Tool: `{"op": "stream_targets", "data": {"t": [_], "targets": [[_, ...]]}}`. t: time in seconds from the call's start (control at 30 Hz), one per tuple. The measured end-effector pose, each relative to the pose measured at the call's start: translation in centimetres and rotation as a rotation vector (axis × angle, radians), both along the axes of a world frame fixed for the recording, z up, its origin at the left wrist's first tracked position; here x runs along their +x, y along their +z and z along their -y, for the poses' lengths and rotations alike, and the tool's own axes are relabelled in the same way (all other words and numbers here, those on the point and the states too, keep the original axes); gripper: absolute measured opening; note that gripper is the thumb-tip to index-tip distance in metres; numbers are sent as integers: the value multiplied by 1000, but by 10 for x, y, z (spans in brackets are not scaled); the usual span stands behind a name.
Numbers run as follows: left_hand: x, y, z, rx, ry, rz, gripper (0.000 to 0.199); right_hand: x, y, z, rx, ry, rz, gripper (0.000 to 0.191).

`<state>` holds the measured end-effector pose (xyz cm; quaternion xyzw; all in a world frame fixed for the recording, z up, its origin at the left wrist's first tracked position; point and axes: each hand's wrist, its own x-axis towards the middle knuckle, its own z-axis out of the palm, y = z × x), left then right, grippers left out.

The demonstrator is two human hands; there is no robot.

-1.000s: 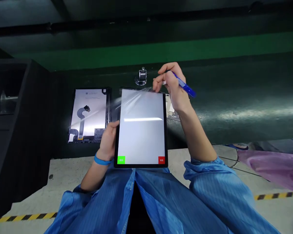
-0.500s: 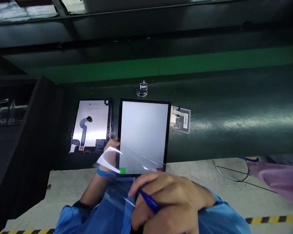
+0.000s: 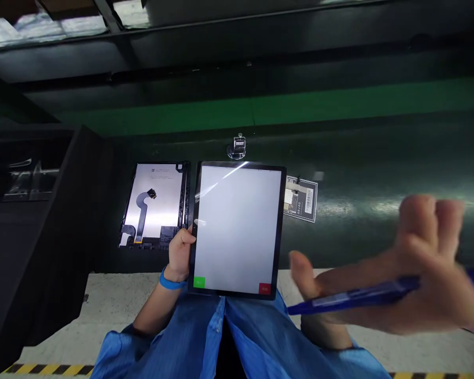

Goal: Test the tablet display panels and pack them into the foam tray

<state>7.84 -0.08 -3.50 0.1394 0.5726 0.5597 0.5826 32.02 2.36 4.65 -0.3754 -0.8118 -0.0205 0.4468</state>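
Note:
My left hand [image 3: 180, 252] grips the left edge of a black-framed tablet [image 3: 239, 229], thumb on the front and the other fingers hidden behind it. The tablet's screen is lit white, with a green block at the lower left and a red one at the lower right. Bright streaks cross its upper left; I cannot tell whether they lie on clear film or are glare. To the right, close to the camera, my right hand [image 3: 430, 273] is blurred, some fingers stretched upward. A blue pen [image 3: 351, 300] lies across it, held in the hand.
Left of the tablet, a display panel [image 3: 158, 184] with a ribbon cable lies on the dark green bench [image 3: 379, 158]. A card-like board [image 3: 302, 200] is partly behind the tablet. A small clear fixture [image 3: 237, 146] stands beyond it. A black cabinet [image 3: 59, 231] borders the left.
My right hand has swung from below the tablet to the far right, carrying the pen, and its fingers have spread. The clear film no longer hangs in front of the tablet's lower part.

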Motion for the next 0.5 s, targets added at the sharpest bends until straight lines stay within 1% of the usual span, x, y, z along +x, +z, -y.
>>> {"op": "stream_targets", "data": {"t": [0.03,0.07,0.1,0.17,0.23,0.27,0.3,0.4,0.43,0.47,0.5], "targets": [[1,4,-2,-10,-17,20,12,-11,-6,-2,60,-38,-14,87],[2,8,-3,-11,-37,38,12,-21,-13,-3,46,-24,30,78],[4,10,-3,-5,-60,58,12,-32,-19,-5,-1,26,97,71],[6,14,-3,8,-112,117,11,-46,-32,-10,-166,150,247,70],[8,15,-1,30,-136,151,11,-52,-41,-15,-264,210,313,75],[8,15,-1,41,-131,153,11,-52,-45,-16,-285,220,318,73],[9,15,-1,47,-120,150,10,-51,-49,-17,-284,227,308,64],[10,16,-3,31,-58,124,9,-50,-56,-12,-191,235,225,20],[10,16,-4,20,-31,106,9,-50,-57,-11,-155,233,184,10],[10,15,-5,12,-3,88,9,-49,-58,-10,-125,224,133,5],[10,15,-6,5,22,74,11,-48,-59,-11,-106,206,70,7]]}}
